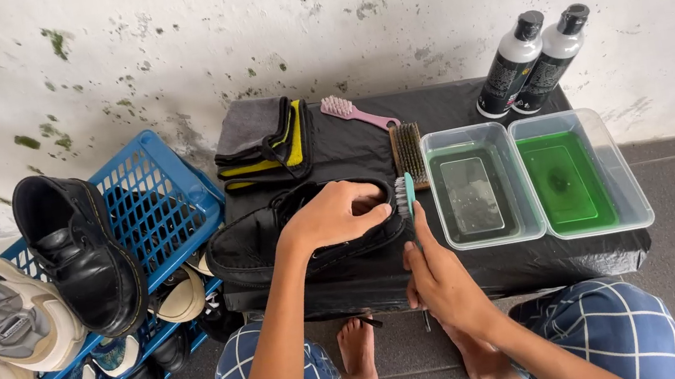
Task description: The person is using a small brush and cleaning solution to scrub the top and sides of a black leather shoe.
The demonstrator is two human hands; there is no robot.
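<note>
A black loafer (250,244) lies on its side on the low black-covered table (455,274). My left hand (332,214) rests on top of it, fingers curled into its opening, holding it steady. My right hand (438,276) grips a teal-handled brush (406,197) upright, its bristles against the shoe's heel end.
Two clear tubs stand on the table's right, one with clear liquid (481,187), one with green liquid (579,173). Behind them are two bottles (532,61), a wooden brush (409,153), a pink brush (355,111) and folded cloths (265,141). A blue crate (148,203) with shoes stands at left.
</note>
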